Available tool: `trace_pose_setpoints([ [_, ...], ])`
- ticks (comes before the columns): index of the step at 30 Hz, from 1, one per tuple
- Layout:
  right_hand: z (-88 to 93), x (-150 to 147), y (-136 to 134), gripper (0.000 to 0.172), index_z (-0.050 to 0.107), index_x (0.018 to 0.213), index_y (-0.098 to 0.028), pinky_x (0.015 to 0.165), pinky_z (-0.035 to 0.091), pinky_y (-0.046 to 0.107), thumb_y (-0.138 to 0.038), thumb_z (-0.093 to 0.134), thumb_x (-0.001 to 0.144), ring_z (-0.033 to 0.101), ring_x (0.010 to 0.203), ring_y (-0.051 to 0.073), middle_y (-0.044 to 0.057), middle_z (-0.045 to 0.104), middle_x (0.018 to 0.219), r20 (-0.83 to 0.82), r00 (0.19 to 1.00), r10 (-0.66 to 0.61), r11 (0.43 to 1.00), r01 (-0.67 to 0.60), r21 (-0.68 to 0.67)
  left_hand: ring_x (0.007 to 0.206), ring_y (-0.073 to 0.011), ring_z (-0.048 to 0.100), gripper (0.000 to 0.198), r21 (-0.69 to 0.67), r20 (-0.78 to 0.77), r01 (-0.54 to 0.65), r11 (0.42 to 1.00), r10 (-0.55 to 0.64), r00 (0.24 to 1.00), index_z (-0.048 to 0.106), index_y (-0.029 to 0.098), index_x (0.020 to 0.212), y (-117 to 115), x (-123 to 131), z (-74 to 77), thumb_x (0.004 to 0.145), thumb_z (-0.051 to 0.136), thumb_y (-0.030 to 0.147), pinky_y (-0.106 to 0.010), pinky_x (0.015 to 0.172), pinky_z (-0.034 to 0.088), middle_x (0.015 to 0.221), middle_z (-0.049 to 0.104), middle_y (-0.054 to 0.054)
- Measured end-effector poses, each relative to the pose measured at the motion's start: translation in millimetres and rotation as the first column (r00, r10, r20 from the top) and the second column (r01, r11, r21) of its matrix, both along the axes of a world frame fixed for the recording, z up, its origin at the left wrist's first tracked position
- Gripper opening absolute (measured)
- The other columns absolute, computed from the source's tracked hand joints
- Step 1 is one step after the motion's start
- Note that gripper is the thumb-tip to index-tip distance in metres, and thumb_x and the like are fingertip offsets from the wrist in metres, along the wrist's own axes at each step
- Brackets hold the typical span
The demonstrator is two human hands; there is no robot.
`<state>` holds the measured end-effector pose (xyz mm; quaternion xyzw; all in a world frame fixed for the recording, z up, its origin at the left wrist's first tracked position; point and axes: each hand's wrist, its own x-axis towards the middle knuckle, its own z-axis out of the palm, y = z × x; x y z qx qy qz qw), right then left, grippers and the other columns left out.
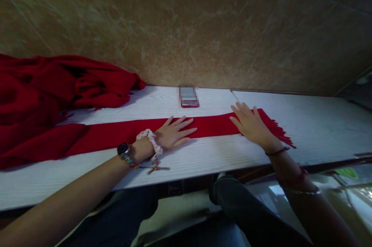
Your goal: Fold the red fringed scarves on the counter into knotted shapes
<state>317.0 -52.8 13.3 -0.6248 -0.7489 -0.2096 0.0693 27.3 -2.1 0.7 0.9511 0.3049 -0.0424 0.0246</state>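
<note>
A long red scarf [213, 126] lies flattened in a narrow strip along a white wood-grain table, its fringed end at the right. My left hand [173, 134] rests palm down on the strip with fingers spread; a watch, a scrunchie and beads circle that wrist. Near the fringe [280, 129], my right hand [251, 125] also lies flat on the scarf, fingers apart, with thin bands on its wrist and forearm. Toward the left the strip runs into loose, bunched red cloth.
A heap of crumpled red fabric [72, 80] covers the table's left end, against the brown marbled wall [186, 26]. A phone [188, 96] lies on the white table [209, 152] by the wall. The table's front edge runs just above my legs.
</note>
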Motion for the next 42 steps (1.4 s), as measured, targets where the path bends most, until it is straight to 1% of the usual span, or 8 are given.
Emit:
trace_pose_setpoints([
  [3, -9.5, 30.1, 0.2, 0.051, 0.044, 0.127, -0.015, 0.09, 0.034, 0.063, -0.04, 0.02, 0.09, 0.039, 0.122, 0.036, 0.017, 0.046, 0.131, -0.036, 0.994, -0.1, 0.994, 0.099, -0.044, 0.134, -0.03, 0.012, 0.048, -0.01, -0.002, -0.011, 1.0, 0.011, 1.0, 0.026, 0.033, 0.136, -2.2, 2.6, -0.5, 0.091, 0.026, 0.048, -0.059, 0.102, 0.012, 0.146, 0.015, -0.003],
  [6, -17.0, 49.8, -2.2, 0.051, 0.043, 0.128, -0.014, 0.092, 0.036, 0.056, -0.038, 0.019, 0.09, 0.039, 0.123, 0.032, 0.016, 0.043, 0.134, -0.067, 0.994, -0.084, 0.991, 0.077, -0.106, 0.134, -0.0302, 0.011, 0.047, -0.021, 0.005, -0.017, 1.0, 0.017, 1.0, 0.025, 0.033, 0.137, -2.4, 1.4, -1.2, 0.092, 0.025, 0.047, -0.059, 0.102, 0.011, 0.146, 0.015, -0.002],
  [17, -20.1, 69.8, -5.4, 0.045, 0.043, 0.127, -0.012, 0.089, 0.04, 0.053, -0.029, 0.025, 0.089, 0.042, 0.12, 0.029, 0.017, 0.047, 0.13, 0.084, 0.988, -0.133, 0.99, 0.137, -0.045, 0.135, -0.0279, 0.006, 0.046, -0.036, -0.017, -0.006, 0.999, 0.006, 1.0, 0.023, 0.032, 0.138, -3.3, -33.3, -5.2, 0.093, 0.022, 0.044, -0.053, 0.105, 0.009, 0.147, 0.011, 0.0],
  [22, 2.8, 19.2, -5.5, 0.047, 0.047, 0.124, -0.008, 0.095, 0.027, 0.061, -0.034, 0.025, 0.09, 0.035, 0.124, 0.034, 0.021, 0.044, 0.132, 0.068, 0.989, -0.129, 0.989, 0.123, 0.087, 0.135, -0.0252, 0.01, 0.044, -0.081, 0.0, 0.005, 0.997, -0.005, 1.0, 0.028, 0.03, 0.136, 2.1, -26.8, 8.3, 0.093, 0.022, 0.039, -0.05, 0.106, 0.012, 0.146, 0.016, 0.0],
  [25, 6.0, -37.2, -0.4, 0.049, 0.041, 0.129, -0.01, 0.101, 0.026, 0.053, -0.035, 0.022, 0.091, 0.031, 0.128, 0.029, 0.016, 0.039, 0.137, -0.077, 0.995, 0.066, 0.998, -0.067, 0.0, 0.134, -0.0209, 0.016, 0.046, -0.02, 0.08, -0.021, 1.0, 0.023, 0.997, 0.026, 0.025, 0.137, 10.4, -7.3, 12.8, 0.093, 0.022, 0.036, -0.044, 0.106, 0.019, 0.146, 0.02, -0.002],
  [29, -14.1, -90.2, 9.6, 0.051, 0.036, 0.133, -0.009, 0.104, 0.024, 0.048, -0.036, 0.023, 0.091, 0.026, 0.131, 0.025, 0.013, 0.033, 0.141, -0.198, 0.954, 0.225, 0.943, -0.264, -0.202, 0.132, -0.0203, 0.021, 0.051, 0.029, 0.059, -0.078, 0.997, 0.076, 0.995, 0.027, 0.014, 0.137, 19.2, 6.8, 1.9, 0.092, 0.025, 0.037, -0.039, 0.105, 0.023, 0.144, 0.025, -0.008],
  [33, -30.7, -94.9, 14.6, 0.053, 0.033, 0.134, -0.009, 0.105, 0.023, 0.048, -0.037, 0.025, 0.09, 0.025, 0.131, 0.024, 0.013, 0.031, 0.142, -0.225, 0.951, 0.214, 0.922, -0.272, -0.276, 0.133, -0.0197, 0.02, 0.053, 0.041, 0.027, -0.064, 0.997, 0.063, 0.998, 0.026, 0.012, 0.137, 19.6, 3.2, -7.3, 0.092, 0.026, 0.038, -0.038, 0.107, 0.018, 0.144, 0.023, -0.008],
  [42, -31.0, -88.4, 11.6, 0.052, 0.036, 0.133, -0.008, 0.105, 0.025, 0.045, -0.036, 0.028, 0.09, 0.027, 0.13, 0.023, 0.015, 0.034, 0.14, -0.219, 0.945, 0.243, 0.931, -0.29, -0.221, 0.132, -0.019, 0.02, 0.053, 0.031, 0.03, -0.082, 0.996, 0.081, 0.996, 0.026, 0.013, 0.138, 17.2, 2.8, -3.5, 0.092, 0.026, 0.039, -0.039, 0.107, 0.019, 0.144, 0.024, -0.006],
])
